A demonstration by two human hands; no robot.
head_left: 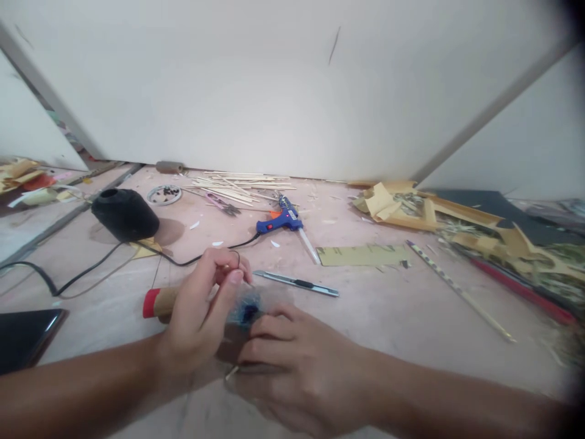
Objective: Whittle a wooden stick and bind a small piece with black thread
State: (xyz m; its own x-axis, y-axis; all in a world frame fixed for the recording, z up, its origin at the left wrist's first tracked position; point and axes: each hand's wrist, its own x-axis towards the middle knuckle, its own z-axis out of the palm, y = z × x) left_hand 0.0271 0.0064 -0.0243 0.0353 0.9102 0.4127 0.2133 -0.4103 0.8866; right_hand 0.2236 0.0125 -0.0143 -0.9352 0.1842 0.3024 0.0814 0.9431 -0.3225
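Observation:
My left hand (201, 311) is closed in a pinch, with a thin dark thread (238, 258) looped at its fingertips. My right hand (297, 366) is curled, its outline smeared by motion; what it grips is mostly hidden. Between the two hands shows a clear bluish piece (247, 308) with a dark patch, too blurred to name. A pale stick end (232, 372) pokes out by the right fingers. Behind my left wrist lies a brown cardboard roll with a red end (150, 303). A utility knife (297, 283) rests just beyond the hands.
A blue glue gun (278, 222) with its cord lies ahead, near thin sticks (237, 186) and thread snips (222, 204). Left are a black thread cone (125, 213), a small dish (163, 194) and a phone (27, 338). Right are a sandpaper strip (363, 255), a pencil (457, 289) and scraps (393, 204).

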